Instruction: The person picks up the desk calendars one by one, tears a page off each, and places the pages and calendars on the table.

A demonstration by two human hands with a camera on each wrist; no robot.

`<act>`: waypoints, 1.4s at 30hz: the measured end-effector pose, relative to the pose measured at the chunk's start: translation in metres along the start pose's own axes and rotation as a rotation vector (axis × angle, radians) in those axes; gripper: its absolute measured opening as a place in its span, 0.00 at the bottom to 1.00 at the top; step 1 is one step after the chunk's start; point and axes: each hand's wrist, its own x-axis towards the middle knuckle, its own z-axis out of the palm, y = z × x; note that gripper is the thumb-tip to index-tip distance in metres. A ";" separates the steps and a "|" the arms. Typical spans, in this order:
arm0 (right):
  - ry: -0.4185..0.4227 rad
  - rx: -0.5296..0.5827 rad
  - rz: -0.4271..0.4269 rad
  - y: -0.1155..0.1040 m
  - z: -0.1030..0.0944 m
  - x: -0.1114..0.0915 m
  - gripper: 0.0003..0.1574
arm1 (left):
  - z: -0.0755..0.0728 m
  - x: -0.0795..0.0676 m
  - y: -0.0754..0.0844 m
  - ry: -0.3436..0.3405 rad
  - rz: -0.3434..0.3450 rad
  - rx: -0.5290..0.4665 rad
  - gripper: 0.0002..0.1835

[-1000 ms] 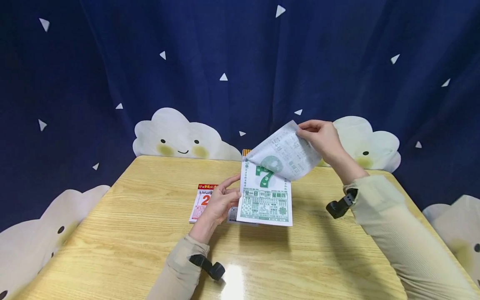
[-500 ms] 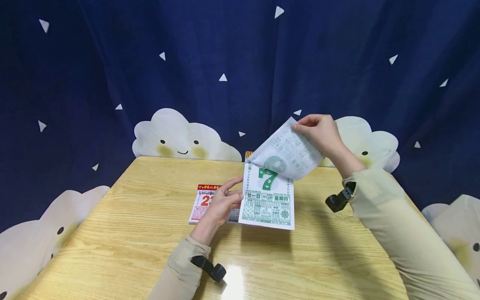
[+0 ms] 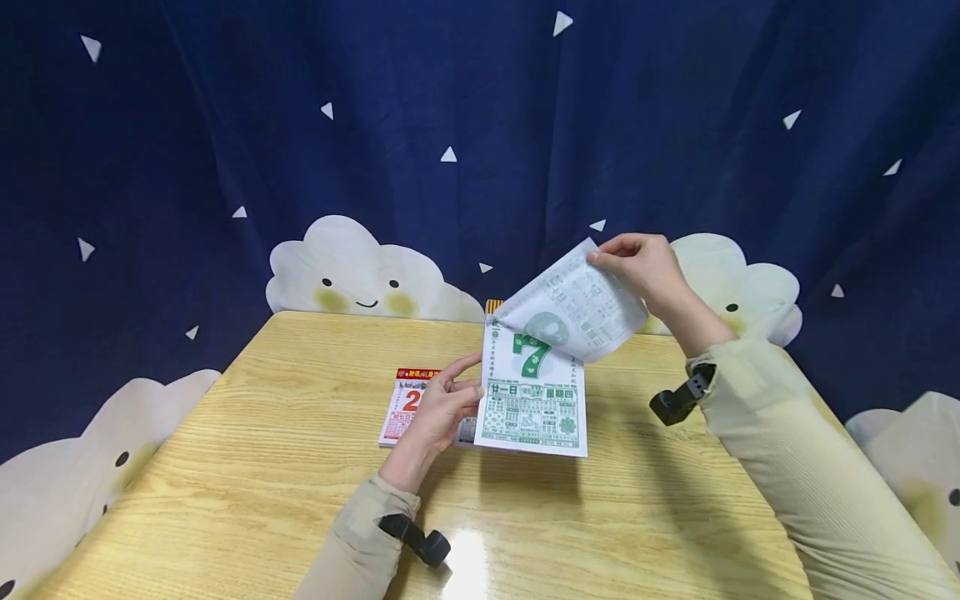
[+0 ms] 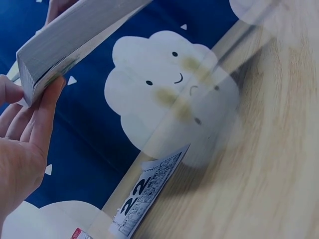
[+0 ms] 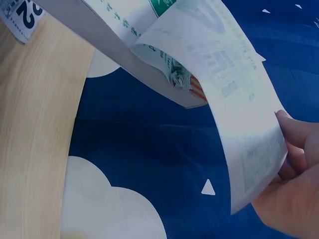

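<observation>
A thick tear-off calendar (image 3: 528,417) with a green 7 is held tilted above the table. My left hand (image 3: 442,404) grips its left edge, thumb in front and fingers behind, as the left wrist view shows across the page block (image 4: 75,40). By its corner, my right hand (image 3: 648,267) pinches the top sheet (image 3: 581,304), which is folded back diagonally with its printing showing through. In the right wrist view this sheet (image 5: 224,89) curves away from the block and still joins it near the top, beside crumpled paper remnants (image 5: 179,74).
Behind my left hand lies a smaller calendar (image 3: 405,408) with a red header and red digits, partly hidden. Beside it, a loose sheet (image 4: 149,191) marked 22 rests on the wooden table (image 3: 300,467). A dark blue curtain (image 3: 390,100) with cloud figures hangs behind the table.
The calendar dipped slightly, then rose back to near its earlier height. My right hand has shifted a little upward with the sheet corner. Both hands keep their hold.
</observation>
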 end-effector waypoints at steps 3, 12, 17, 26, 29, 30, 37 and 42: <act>-0.008 0.017 0.016 -0.001 0.002 -0.001 0.20 | 0.000 0.000 0.000 -0.002 0.006 -0.008 0.34; -0.020 0.024 0.015 -0.006 0.003 -0.003 0.20 | 0.002 -0.001 -0.002 0.005 0.012 0.011 0.34; -0.003 0.009 0.045 -0.003 0.002 -0.002 0.19 | 0.004 -0.001 0.000 0.006 0.029 -0.029 0.34; 0.035 0.042 0.059 0.001 0.003 -0.001 0.19 | 0.006 -0.002 0.002 -0.002 0.023 -0.052 0.34; 0.043 0.051 0.067 0.001 0.003 -0.002 0.19 | 0.008 -0.002 0.002 0.002 0.019 -0.061 0.34; 0.046 0.049 0.066 0.002 0.002 -0.002 0.19 | 0.008 -0.002 0.003 0.003 0.015 -0.059 0.34; 0.046 0.017 0.046 -0.001 0.000 -0.002 0.20 | 0.010 -0.003 0.002 0.018 -0.001 -0.026 0.34; 0.059 0.068 0.073 0.000 -0.001 -0.001 0.19 | 0.012 -0.004 0.002 0.003 0.013 -0.021 0.34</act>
